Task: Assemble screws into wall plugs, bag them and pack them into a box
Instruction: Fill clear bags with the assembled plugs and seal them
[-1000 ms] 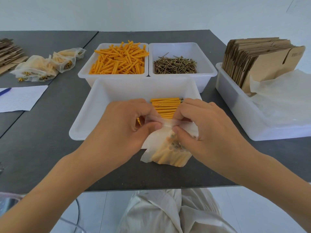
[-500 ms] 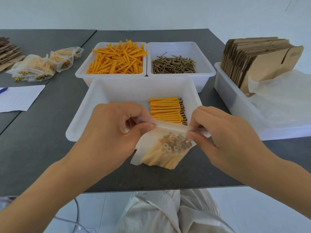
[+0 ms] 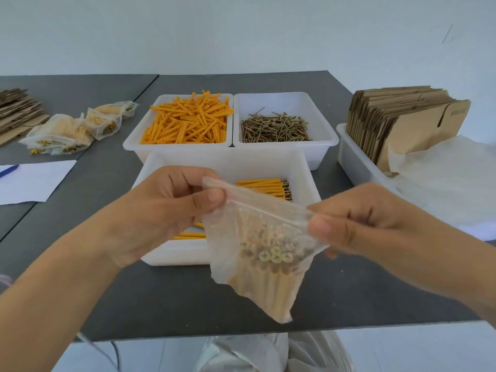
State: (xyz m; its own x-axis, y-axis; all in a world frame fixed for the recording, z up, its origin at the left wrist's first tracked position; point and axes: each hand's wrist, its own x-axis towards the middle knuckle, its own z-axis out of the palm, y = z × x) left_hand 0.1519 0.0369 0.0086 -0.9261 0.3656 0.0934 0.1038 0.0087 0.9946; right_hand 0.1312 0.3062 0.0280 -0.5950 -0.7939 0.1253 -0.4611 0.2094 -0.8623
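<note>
Head cam: both hands up over the near edge of the surface (image 3: 67, 304), holding one filled bag (image 3: 264, 253) by its top strip. Left hand (image 3: 161, 213) pinches the strip's left end w/ thumb and curled fingers; right hand (image 3: 370, 224) pinches the right end the same way. Bag hangs between them, clear of the surface, packed w/ plug+screw sets, screw heads facing cam. Can't tell if the strip is sealed along its full length.

Step, my read: closing the bag. Next probably needs a check that the seal is shut, then the bag goes w/ the done ones or into a box.

Counts:
- bins: 4 white. Far left: loose orange plugs (image 3: 188, 122). Far right: loose screws (image 3: 275, 127). Near center bin (image 3: 308, 181): a row of assembled sets (image 3: 264, 186), partly hidden by the hands. Right bin (image 3: 354, 159): stack of flat cardboard boxes (image 3: 402, 124), too many to count, plus spare bags (image 3: 442, 178).
- finished bags (image 3: 72, 130), far left: approx 3–4, overlapping, can't be exact.
- 1 sheet of paper (image 3: 35, 181) at left w/ a pen (image 3: 9, 170) on it, more flat cardboard (image 3: 18, 111) beyond.
</note>
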